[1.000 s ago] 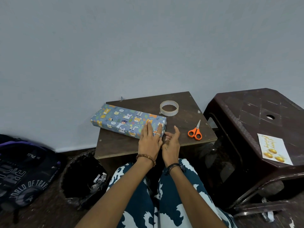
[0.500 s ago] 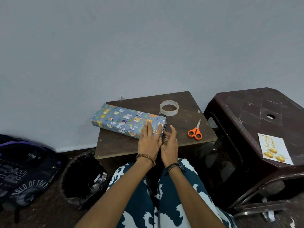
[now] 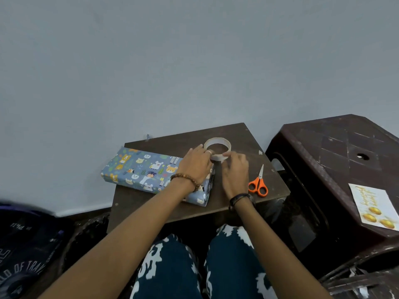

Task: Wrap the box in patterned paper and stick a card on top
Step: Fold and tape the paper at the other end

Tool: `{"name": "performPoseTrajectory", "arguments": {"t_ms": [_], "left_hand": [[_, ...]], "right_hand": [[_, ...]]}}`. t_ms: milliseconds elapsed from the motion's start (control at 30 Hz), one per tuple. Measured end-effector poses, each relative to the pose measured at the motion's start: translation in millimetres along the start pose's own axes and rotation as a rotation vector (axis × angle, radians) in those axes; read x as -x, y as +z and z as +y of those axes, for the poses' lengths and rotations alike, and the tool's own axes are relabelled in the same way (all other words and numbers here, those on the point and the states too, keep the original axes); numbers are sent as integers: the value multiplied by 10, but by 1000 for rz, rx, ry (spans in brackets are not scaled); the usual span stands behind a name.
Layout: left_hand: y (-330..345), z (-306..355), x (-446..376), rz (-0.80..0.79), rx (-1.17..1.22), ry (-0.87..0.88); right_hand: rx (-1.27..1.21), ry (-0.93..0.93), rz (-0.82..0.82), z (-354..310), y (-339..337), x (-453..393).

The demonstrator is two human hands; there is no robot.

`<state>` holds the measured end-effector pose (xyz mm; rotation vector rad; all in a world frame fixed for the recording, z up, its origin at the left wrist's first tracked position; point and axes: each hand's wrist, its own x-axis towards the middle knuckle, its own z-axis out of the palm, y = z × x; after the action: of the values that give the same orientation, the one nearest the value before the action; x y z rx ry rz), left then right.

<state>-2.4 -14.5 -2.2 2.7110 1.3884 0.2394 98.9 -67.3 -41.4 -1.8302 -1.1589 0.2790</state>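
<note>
A tape roll (image 3: 217, 148) near the surface's far edge is pinched by both hands (image 3: 195, 167) (image 3: 235, 171); a strip must be pulled for the wrapped box (image 3: 151, 172).

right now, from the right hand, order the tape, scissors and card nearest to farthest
From the right hand, in the head view:
1. tape: at its fingertips, just beyond on the small table.
2. scissors: on its right, near the table's edge.
3. card: far right, on the dark stool.
</note>
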Motion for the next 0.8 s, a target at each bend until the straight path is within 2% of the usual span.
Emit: {"name": "performPoseTrajectory", "arguments": {"t_ms": [100, 200, 333, 600, 700, 800], "left_hand": [[20, -32, -295, 25, 198, -156], [45, -101, -503, -57, 291, -355], [195, -210, -703, -131, 402, -451], [131, 16, -735, 141, 856, -535], [76, 293, -848, 154, 1092, -552], [21, 691, -1006, 127, 1230, -454]], "right_hand": [[100, 54, -101, 34, -32, -360], [191, 94, -274, 101, -11, -611], [81, 141, -301, 215, 20, -703], [-152, 115, -69, 269, -185, -649], [-200, 109, 97, 245, -439, -629], [-235, 147, 236, 305, -783, -684]]}}
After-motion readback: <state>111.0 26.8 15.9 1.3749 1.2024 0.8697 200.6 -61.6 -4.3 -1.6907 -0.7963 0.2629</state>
